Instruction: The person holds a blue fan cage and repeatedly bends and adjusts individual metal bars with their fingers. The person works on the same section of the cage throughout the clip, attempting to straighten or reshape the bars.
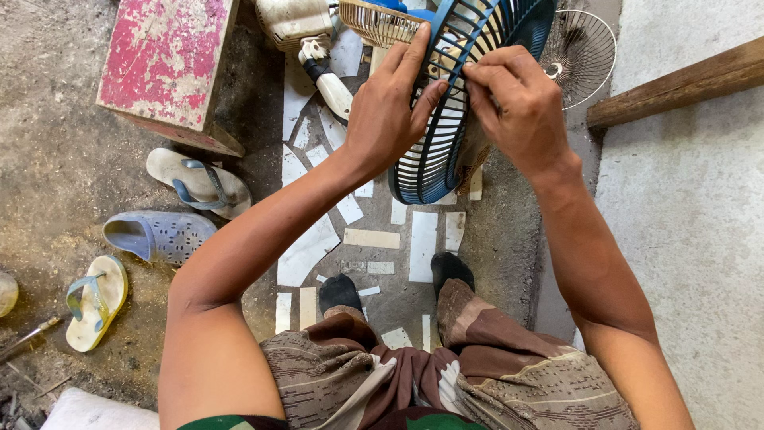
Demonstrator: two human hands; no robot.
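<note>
The floor [72, 159] is the biggest thing here, rough grey concrete with pale broken tile pieces set in it, and a smoother concrete slab [692, 239] lies on the right side. A box with worn red paint [167, 64] stands at the upper left, and a wooden beam [676, 87] crosses the upper right corner. Between them, at the top of the view, the person holds a blue plastic fan guard [446, 151] on its edge above the floor, so its ribs run down toward the person's feet in dark socks [341, 293]. The left hand [386, 111] grips the guard from the left, its fingers closed over the rim and ribs. The right hand [517, 103] is touching the guard from the right, with fingertips pinched together on a rib near the upper part; whether something small is between them, I cannot tell. Behind the guard are a cream fan body [298, 20], a tan wire guard [378, 22] and, further right, a thin metal wire guard [585, 52] on the ground. As I judge it, the fan is already taken apart and the work on the blue guard is in the middle, not finished. On the left lie a pale flip-flop [199, 183], a blue clog [159, 235] and a yellow flip-flop [95, 302].
</note>
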